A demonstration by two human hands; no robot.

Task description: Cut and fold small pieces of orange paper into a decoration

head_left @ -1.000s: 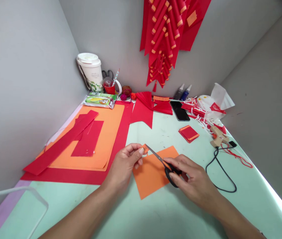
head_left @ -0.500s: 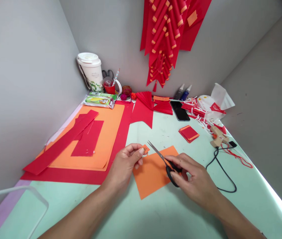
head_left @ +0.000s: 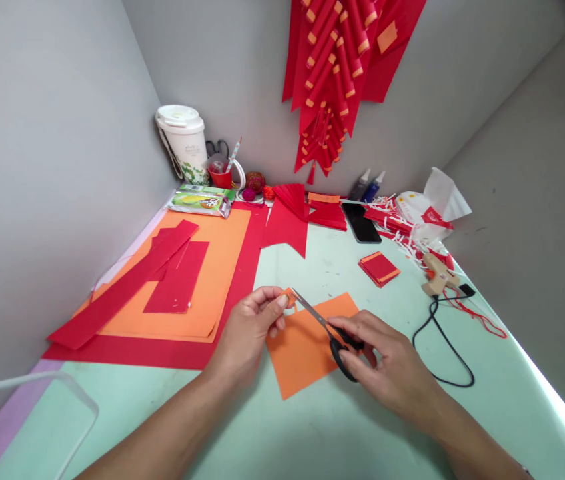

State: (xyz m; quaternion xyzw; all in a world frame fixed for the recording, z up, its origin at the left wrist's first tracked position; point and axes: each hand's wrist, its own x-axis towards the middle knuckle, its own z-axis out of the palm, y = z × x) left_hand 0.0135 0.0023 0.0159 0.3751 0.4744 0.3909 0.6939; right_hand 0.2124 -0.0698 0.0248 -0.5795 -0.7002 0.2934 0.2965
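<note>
My left hand [head_left: 252,327] pinches a small piece of orange paper [head_left: 290,296] between thumb and fingers. My right hand [head_left: 385,357] is closed round the black handles of a pair of scissors [head_left: 316,315]. The blades point up and to the left, with their tips at the edge of the small piece. A thin orange sliver hangs just below the blades. Under both hands an orange paper sheet [head_left: 307,360] lies flat on the table.
Orange sheets [head_left: 222,260] and red strips [head_left: 177,280] lie at the left. A small red-and-orange paper stack [head_left: 379,269], a phone [head_left: 361,223] and a glue gun [head_left: 438,275] with its cord are at the right. A lidded cup [head_left: 182,143] stands at the back left.
The scissors have moved slightly left, and their blades have closed at the small orange piece. A thin sliver now hangs below it. My left hand has barely moved.
</note>
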